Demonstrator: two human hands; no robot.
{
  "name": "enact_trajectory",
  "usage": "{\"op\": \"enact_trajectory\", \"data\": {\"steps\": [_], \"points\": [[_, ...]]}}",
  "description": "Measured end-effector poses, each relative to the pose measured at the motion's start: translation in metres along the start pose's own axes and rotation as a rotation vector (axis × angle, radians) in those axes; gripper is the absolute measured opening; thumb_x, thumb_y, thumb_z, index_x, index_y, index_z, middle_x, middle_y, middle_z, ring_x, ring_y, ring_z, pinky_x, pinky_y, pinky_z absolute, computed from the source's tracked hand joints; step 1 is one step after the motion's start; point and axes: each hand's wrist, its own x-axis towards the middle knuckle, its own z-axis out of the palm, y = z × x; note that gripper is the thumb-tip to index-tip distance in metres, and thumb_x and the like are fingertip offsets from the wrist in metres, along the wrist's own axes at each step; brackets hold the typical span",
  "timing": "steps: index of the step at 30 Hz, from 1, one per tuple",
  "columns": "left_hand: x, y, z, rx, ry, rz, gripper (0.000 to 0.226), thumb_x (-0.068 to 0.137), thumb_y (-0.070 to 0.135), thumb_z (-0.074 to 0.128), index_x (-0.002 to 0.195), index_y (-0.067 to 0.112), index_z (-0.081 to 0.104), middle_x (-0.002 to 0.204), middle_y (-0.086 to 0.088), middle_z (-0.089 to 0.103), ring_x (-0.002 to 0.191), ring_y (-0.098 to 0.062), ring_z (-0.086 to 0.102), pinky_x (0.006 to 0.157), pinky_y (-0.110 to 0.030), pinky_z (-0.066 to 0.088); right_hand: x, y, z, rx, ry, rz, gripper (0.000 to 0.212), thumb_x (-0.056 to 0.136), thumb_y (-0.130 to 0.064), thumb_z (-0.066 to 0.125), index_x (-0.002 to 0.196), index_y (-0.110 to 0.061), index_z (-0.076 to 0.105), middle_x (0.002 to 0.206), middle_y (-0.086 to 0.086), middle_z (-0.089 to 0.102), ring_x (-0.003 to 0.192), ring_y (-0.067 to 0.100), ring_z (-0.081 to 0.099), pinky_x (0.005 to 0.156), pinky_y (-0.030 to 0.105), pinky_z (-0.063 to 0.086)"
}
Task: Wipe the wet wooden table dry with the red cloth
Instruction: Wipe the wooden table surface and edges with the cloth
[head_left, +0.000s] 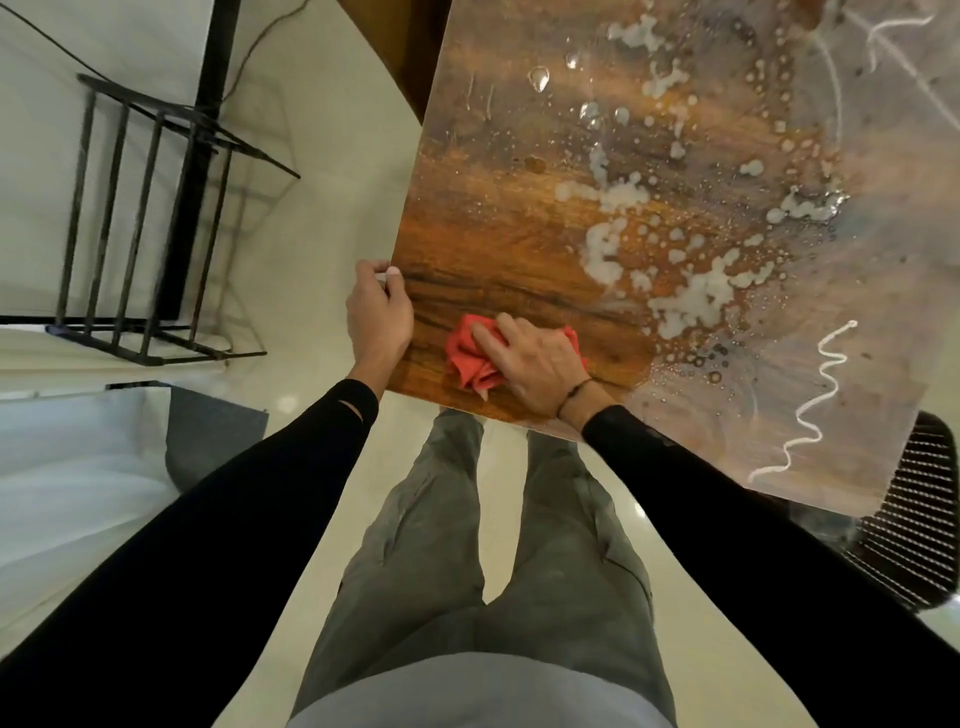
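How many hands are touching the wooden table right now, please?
2. The left hand grips the table's left edge near the corner. The right hand presses the crumpled red cloth onto the tabletop near the front edge, beside the puddles.

My right hand (535, 358) lies over the red cloth (470, 358), so most of the cloth is under my palm and I cannot tell how it is bunched there. The fingertips of my left hand (379, 317) curl over the table (498, 218) corner, and what they do under the edge is hidden. The table runs out past the top and right edges of the picture. The far right of its surface is washed out by glare, so water and bare wood cannot be told apart there. The black chair (914, 514) below the table is cut off by the right edge.
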Motion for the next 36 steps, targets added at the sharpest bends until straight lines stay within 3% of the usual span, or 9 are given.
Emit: {"op": "enact_trajectory", "data": {"steps": [5,8,13,16,20,25,28,33,36], "points": [[0.009,-0.002,0.003,-0.021,-0.033,-0.014,0.017,0.115,0.041,0.035,0.117,0.027,0.046,0.101,0.009,0.061,0.084,-0.003,0.059,0.073,-0.023,0.044,-0.005,0.073,-0.029,-0.067,0.163,0.548,0.046,0.106,-0.035,0.062,0.144,-0.01,0.053,0.112,0.014,0.06,0.066,0.021,0.049,0.051,0.028,0.033],[0.011,0.0,0.007,-0.032,-0.045,-0.048,0.025,0.115,0.046,0.033,0.114,0.024,0.044,0.094,0.014,0.057,0.082,-0.003,0.058,0.065,-0.019,0.039,0.057,0.085,-0.025,-0.119,0.248,0.694,0.042,0.103,-0.027,0.062,0.141,-0.01,0.055,0.115,0.013,0.063,0.065,0.017,0.044,0.05,0.024,0.026],[0.023,0.004,0.002,-0.07,-0.068,-0.083,0.038,0.115,0.048,0.027,0.11,0.017,0.049,0.095,0.003,0.059,0.086,-0.014,0.06,0.077,-0.036,0.047,0.097,0.025,-0.003,-0.03,0.164,0.355,0.043,0.107,-0.025,0.064,0.146,-0.011,0.05,0.119,0.012,0.06,0.075,0.018,0.058,0.052,0.03,0.047],[0.027,0.009,0.0,-0.11,-0.116,-0.077,0.044,0.115,0.049,0.024,0.114,0.013,0.049,0.097,-0.001,0.058,0.087,-0.017,0.059,0.079,-0.039,0.045,0.051,0.021,-0.006,0.011,0.05,0.099,0.049,0.106,-0.031,0.065,0.147,-0.011,0.047,0.114,0.013,0.057,0.081,0.027,0.061,0.057,0.031,0.036],[0.032,0.015,0.001,-0.137,-0.157,-0.065,0.045,0.115,0.051,0.021,0.114,0.015,0.048,0.101,-0.003,0.06,0.092,-0.017,0.06,0.085,-0.042,0.048,0.02,0.078,-0.021,-0.068,0.102,0.283,0.052,0.105,-0.037,0.067,0.146,-0.011,0.051,0.11,0.013,0.059,0.074,0.027,0.059,0.056,0.028,0.028],[0.037,0.009,0.003,-0.187,-0.181,-0.057,0.033,0.114,0.044,0.026,0.109,0.02,0.048,0.099,0.002,0.059,0.091,-0.015,0.059,0.08,-0.036,0.046,0.117,0.109,-0.023,-0.074,0.236,0.573,0.045,0.106,-0.037,0.056,0.143,-0.013,0.054,0.121,0.011,0.062,0.078,0.02,0.057,0.059,0.03,0.039],[0.04,0.01,-0.002,-0.249,-0.212,-0.087,0.037,0.111,0.045,0.025,0.104,0.022,0.054,0.1,0.002,0.061,0.093,-0.013,0.059,0.081,-0.035,0.045,0.154,0.062,-0.014,-0.018,0.201,0.406,0.044,0.104,-0.034,0.059,0.143,-0.015,0.051,0.12,0.009,0.061,0.075,0.014,0.054,0.057,0.026,0.035],[0.044,0.02,-0.013,-0.426,-0.332,-0.236,0.066,0.107,0.059,0.017,0.124,0.021,0.068,0.118,-0.013,0.074,0.111,-0.031,0.071,0.105,-0.053,0.055,0.1,0.019,-0.007,0.02,0.014,-0.015,0.047,0.107,-0.039,0.063,0.143,-0.009,0.056,0.113,0.013,0.059,0.076,0.026,0.061,0.057,0.029,0.033],[0.044,0.024,-0.015,-0.491,-0.373,-0.273,0.066,0.101,0.062,0.021,0.118,0.02,0.07,0.117,-0.014,0.076,0.111,-0.033,0.072,0.106,-0.059,0.054,0.082,0.054,-0.017,-0.039,0.055,0.106,0.045,0.107,-0.039,0.054,0.141,-0.01,0.053,0.105,0.012,0.058,0.07,0.026,0.058,0.054,0.028,0.028]]}}
